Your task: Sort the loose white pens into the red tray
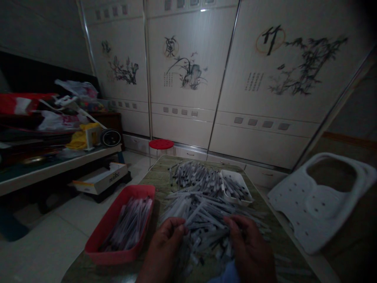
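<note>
My left hand (166, 245) is closed in a pinch, and a clear pen tube (195, 213) slants up and away from its fingertips. My right hand (250, 243) also pinches, thumb against forefinger; what lies between them is too dark and small to make out. Both hands hover at the near side of a loose heap of clear pen parts (206, 214), some with dark ends. Behind that lies a second pile of pens (193, 175) with dark tips. A red plastic basket (114, 257) holding clear tubes stands left of my left hand.
A white tray (251, 199) with dark-tipped pens sits on the table (165, 161) at the back right. Beyond are a red stool (161, 144) and sliding cupboard doors. A white plastic chair (309, 200) leans at right; a cluttered bench (70, 161) stands at left.
</note>
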Tool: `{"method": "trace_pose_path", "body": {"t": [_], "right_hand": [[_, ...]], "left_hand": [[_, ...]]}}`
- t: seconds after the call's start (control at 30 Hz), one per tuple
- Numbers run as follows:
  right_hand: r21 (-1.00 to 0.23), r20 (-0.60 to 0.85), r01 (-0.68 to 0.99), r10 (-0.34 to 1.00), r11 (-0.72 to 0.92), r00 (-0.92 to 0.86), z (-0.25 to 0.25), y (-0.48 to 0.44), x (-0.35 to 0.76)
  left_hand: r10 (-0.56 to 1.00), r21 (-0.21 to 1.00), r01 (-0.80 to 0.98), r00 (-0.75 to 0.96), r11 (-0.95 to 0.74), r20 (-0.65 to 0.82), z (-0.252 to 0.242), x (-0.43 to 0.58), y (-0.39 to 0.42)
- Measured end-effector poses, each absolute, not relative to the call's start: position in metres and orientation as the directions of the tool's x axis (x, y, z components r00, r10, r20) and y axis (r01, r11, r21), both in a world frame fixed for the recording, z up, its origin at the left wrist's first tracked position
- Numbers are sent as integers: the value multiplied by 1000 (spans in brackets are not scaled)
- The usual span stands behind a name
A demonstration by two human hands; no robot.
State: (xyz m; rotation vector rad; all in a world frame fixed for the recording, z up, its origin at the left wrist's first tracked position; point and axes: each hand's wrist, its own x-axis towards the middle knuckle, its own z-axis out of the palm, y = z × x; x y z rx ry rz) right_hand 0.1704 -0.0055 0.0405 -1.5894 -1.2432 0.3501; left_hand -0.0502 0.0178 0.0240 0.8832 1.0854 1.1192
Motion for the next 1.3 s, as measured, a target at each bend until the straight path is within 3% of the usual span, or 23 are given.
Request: {"method": "trace_pose_path", "body": {"t": [0.07, 0.17, 0.3, 0.37, 0.53, 0.77, 1.17, 1.3], "right_hand": [[-947, 241, 316, 791, 65, 562, 54, -8, 181], [-985, 169, 89, 743, 147, 648, 71, -11, 194], [-906, 74, -251, 712, 340, 698, 84, -12, 203], [-855, 59, -326, 699, 404, 713, 86, -13, 205], [-818, 88, -334, 675, 469, 733, 86, -14, 210], [-815, 101, -329, 675, 478, 731, 82, -14, 212], [-898, 57, -287, 738, 332, 672, 73, -12, 205], [-958, 56, -184, 769, 222, 637, 69, -11, 200]], "left_hand": [[972, 949, -218, 111, 227, -207, 24, -50, 17], [962, 950, -204, 191, 236, -197, 20, -50, 16], [941, 964, -153, 295, 218, -166, 10, -47, 16], [932, 969, -131, 328, 207, -155, 7, -44, 15], [918, 956, -193, 372, 220, -136, 4, -36, 12], [905, 961, -151, 395, 232, -157, 5, -31, 11], [897, 940, -219, 415, 263, -154, 8, -28, 10], [900, 925, -259, 406, 277, -156, 9, -26, 9]]}}
